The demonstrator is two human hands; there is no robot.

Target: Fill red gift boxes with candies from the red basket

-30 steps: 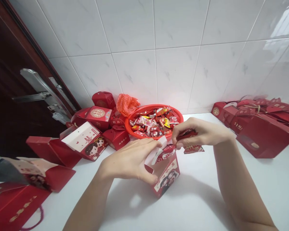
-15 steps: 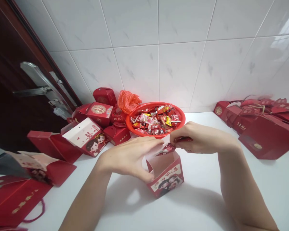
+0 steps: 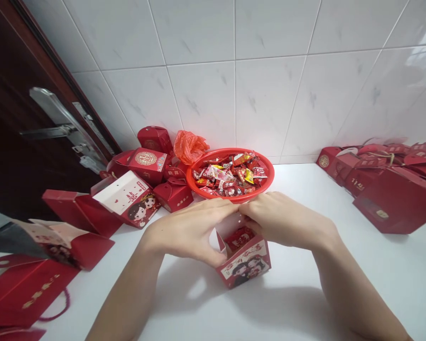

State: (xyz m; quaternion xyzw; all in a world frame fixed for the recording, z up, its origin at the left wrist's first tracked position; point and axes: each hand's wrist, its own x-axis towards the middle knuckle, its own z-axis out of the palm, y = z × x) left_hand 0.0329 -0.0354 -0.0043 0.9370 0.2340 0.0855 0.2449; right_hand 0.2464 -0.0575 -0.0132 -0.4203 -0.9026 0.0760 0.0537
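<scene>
In the head view, a small open gift box point(image 3: 246, 265), red and cream with a cartoon couple on its front, stands on the white table. My left hand point(image 3: 195, 229) grips its left side and back edge, thumb on the front rim. My right hand point(image 3: 280, 218) is curled over the box's right back side with its fingertips down at the opening; what they hold, if anything, is hidden. A red-wrapped candy point(image 3: 239, 239) lies inside the box. Just behind the hands is a red plastic basket point(image 3: 270, 177) full of wrapped candies point(image 3: 230, 182).
Red gift boxes point(image 3: 145, 163) crowd the left, some with lids open point(image 3: 128, 199). More boxes point(image 3: 397, 199) are piled at the right. A crumpled red plastic bag point(image 3: 190, 147) sits beside the basket. A tiled wall point(image 3: 270, 104) and a dark door point(image 3: 21, 94) bound the table.
My right hand has moved left and down, from beside the box to its opening. Candy that was in its fingers now shows inside the box. My left hand keeps its grip.
</scene>
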